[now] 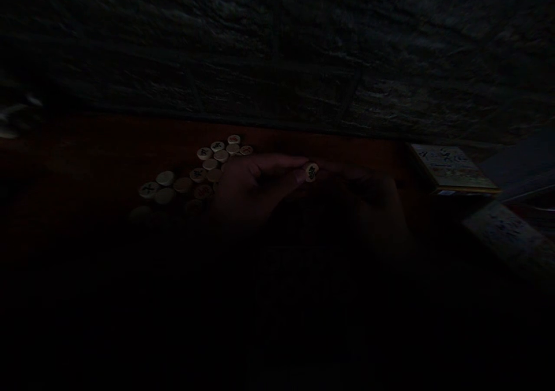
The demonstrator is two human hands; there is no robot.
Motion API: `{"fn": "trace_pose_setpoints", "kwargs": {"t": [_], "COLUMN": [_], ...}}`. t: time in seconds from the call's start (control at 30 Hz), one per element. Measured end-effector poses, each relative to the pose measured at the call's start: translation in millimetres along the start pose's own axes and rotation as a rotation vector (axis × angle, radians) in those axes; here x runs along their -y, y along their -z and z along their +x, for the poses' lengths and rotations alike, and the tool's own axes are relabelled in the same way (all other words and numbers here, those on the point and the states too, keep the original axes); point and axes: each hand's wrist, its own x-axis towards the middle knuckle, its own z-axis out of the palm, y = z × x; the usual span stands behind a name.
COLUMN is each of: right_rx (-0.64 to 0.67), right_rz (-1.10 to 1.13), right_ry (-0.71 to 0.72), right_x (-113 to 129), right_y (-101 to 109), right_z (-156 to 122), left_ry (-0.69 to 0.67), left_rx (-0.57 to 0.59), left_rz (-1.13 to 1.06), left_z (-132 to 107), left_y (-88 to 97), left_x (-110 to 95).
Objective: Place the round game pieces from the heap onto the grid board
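Note:
The scene is very dark. My left hand (254, 185) reaches over a reddish table (108, 148) and pinches a round pale game piece (311, 171) between thumb and forefinger. My right hand (373, 191) is a dim shape just right of that piece, its fingertips seeming to meet it; its fingers are too dark to read. A loose pile of several round pale discs (203, 168) with dark or red characters lies left of my left hand.
A rough stone wall (277, 50) runs behind the table. A flat printed box (453, 168) lies at the right, with another printed lid or board (511, 238) nearer to me. The lower half of the view is black.

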Motion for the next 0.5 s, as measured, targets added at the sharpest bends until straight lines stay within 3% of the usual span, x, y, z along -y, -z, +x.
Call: {"fn": "trace_pose_setpoints", "kwargs": {"t": [0.17, 0.37, 0.5], "right_rx": [-0.035, 0.057, 0.041], "right_rz": [-0.14, -0.186, -0.168], "right_ry": [0.132, 0.191, 0.23], "right_x": [-2.7, -5.6, -4.2], "right_y": [2.5, 3.8, 4.0], "right_z": [1.0, 3.3, 2.6], "left_ry": [-0.013, 0.01, 0.03], "left_rx": [-0.016, -0.001, 0.021], "left_rz": [0.051, 0.054, 0.062], "left_z": [1.0, 0.9, 0.6], "left_y": [-0.7, 0.2, 0.0], "left_x": [0.1, 0.0, -5.5]}}
